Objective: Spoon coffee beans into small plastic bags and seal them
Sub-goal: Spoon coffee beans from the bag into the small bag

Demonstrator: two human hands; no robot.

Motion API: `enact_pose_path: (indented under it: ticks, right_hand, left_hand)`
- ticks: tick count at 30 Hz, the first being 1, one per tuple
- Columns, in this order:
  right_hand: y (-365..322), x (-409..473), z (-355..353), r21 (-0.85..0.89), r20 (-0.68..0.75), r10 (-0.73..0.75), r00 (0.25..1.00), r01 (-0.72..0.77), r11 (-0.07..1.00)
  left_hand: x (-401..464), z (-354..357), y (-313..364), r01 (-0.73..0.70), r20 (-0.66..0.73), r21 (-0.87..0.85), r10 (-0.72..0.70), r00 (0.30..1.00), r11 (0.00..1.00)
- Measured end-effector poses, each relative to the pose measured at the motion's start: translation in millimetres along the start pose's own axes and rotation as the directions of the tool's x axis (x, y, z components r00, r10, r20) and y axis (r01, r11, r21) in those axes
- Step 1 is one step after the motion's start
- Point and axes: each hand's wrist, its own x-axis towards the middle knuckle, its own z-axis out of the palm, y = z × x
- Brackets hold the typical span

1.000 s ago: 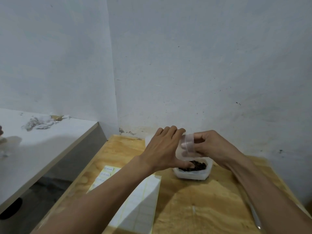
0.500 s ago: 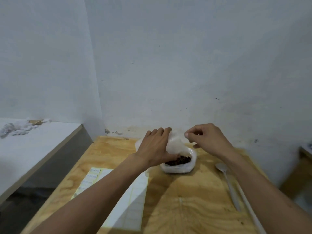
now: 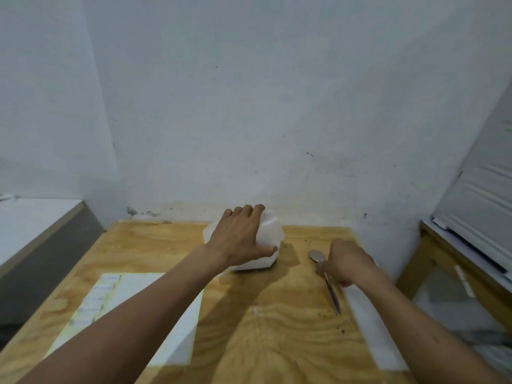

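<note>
- We are resting our left hand (image 3: 241,239) over the translucent white tub (image 3: 270,234) at the far middle of the plywood worktop (image 3: 277,342), fingers spread across its top and thumb against its near side, so we are covering it more than clutching it.
- We are reaching our right hand (image 3: 347,263) down onto the metal spoon (image 3: 327,278), which is lying flat on the worktop just right of the tub with its bowl pointing toward the wall.
- Our right fingers are curling around the upper handle, though the blur is keeping us from saying whether the spoon is truly pinched or only touched.
- The coffee beans are not showing: the left hand and the cloudy plastic are hiding the tub's contents, so we are assuming they are inside.
- A small plastic bag is hard to pick out; the pale crumpled film under our left fingers may be one, but we cannot tell.
- A white label sheet (image 3: 155,314) is lying on the near left of the worktop.
- Judging progress, we are seeing no filled or sealed bag anywhere, so we are apparently at the very start: taking the spoon, with scooping, filling and sealing all remaining.
</note>
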Motion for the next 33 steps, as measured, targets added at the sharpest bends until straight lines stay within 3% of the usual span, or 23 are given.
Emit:
enact_pose_path:
  ticks: [4,8,11,14,21,26,30,31,33]
  right_hand:
    - [-3,0,10,-0.031,-0.009,0.016,1.0,-0.016,0.999]
    - [-7,1,11,0.006,-0.158,-0.013,0.987,0.014,1.0]
    - [-13,1,-1,0.156,-0.326,-0.114,0.938,0.172,0.973]
    - [-27,-3,-18,0.332,-0.441,-0.175,0.88,0.341,0.879]
    - [-60,-7,-36,0.513,-0.266,-0.267,0.926,0.37,0.775]
    - [-66,-2,-37,0.767,-0.268,-0.23,0.936,0.352,0.537]
    - [-72,1,-33,0.928,-0.189,-0.199,0.962,0.241,0.284]
    - [-71,2,-31,0.929,-0.208,-0.195,0.958,0.256,0.267]
    - [-69,3,-27,0.874,-0.288,-0.192,0.938,0.34,0.348]
  left_hand:
    - [-2,1,-1,0.007,0.011,-0.002,-0.007,1.0,1.0]
    - [-7,-6,-14,0.052,0.024,0.01,-0.052,0.998,0.999]
    - [-12,-14,-31,0.104,0.033,0.006,-0.104,0.994,0.995]
    - [-19,-21,-49,0.157,0.035,0.013,-0.157,0.987,0.988]
    - [-38,-26,-73,0.24,0.073,0.036,-0.242,0.967,0.97]
    - [-44,-27,-78,0.252,0.08,0.03,-0.253,0.964,0.967]
    - [-43,-24,-77,0.246,0.09,0.028,-0.247,0.965,0.969]
    - [-43,-23,-76,0.241,0.093,0.027,-0.242,0.966,0.97]
    - [-42,-20,-74,0.235,0.097,0.023,-0.236,0.967,0.972]
